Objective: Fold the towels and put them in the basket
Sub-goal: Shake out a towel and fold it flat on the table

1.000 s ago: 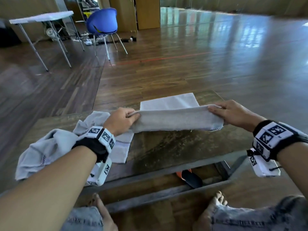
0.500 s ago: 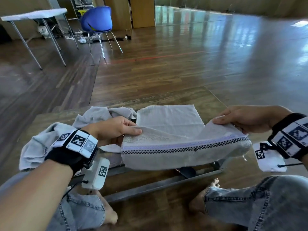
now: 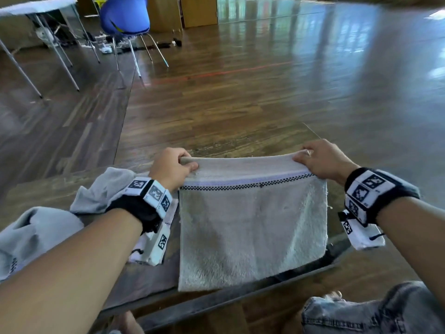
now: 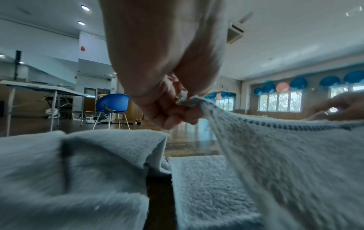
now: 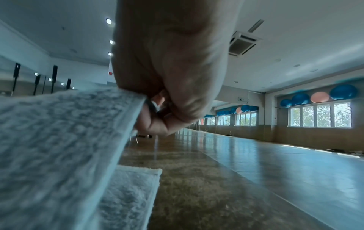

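Lying left of the held towel (image 3: pixel 250 227): crumpled grey towels (image 3: pixel 36 232).

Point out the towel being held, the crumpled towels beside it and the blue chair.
held towel (image 3: pixel 250 227): head view, middle of the hanging panel.
crumpled towels (image 3: pixel 101 189): head view, top of the heap's nearer fold.
blue chair (image 3: pixel 125 15): head view, seat shell.

The towel (image 3: pixel 252 227) is nubbly matt terry cloth with a smooth woven checked band, the surface (image 3: pixel 240 141) worn matt wood, the floor (image 3: pixel 313 80) glossy wood.
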Action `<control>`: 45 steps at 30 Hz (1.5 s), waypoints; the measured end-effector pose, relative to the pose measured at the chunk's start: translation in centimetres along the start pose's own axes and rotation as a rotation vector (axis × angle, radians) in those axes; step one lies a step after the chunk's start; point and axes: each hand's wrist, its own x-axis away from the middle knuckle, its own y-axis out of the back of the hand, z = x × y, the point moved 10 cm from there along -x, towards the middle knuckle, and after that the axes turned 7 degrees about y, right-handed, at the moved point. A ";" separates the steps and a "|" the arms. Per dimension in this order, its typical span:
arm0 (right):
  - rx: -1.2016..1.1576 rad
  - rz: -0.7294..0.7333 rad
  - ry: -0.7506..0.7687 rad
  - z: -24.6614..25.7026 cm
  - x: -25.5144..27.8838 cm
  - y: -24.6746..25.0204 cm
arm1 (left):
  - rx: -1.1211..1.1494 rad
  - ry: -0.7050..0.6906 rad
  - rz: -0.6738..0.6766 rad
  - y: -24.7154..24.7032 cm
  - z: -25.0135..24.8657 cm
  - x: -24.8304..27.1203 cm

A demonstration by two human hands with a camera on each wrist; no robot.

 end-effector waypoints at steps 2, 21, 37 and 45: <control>0.049 -0.022 -0.022 -1.0 -2.1 -0.8 | -0.050 0.010 -0.028 -1.2 0.1 -2.4; 0.151 0.289 0.102 -1.7 -4.2 -6.5 | -0.285 0.064 0.248 -6.7 1.9 -4.8; 0.091 0.277 0.226 3.0 -1.1 -0.4 | -0.302 -0.012 0.119 1.1 -0.4 -2.0; 0.026 0.044 0.234 4.7 -0.3 3.5 | -0.184 -0.070 0.013 4.2 -1.7 0.1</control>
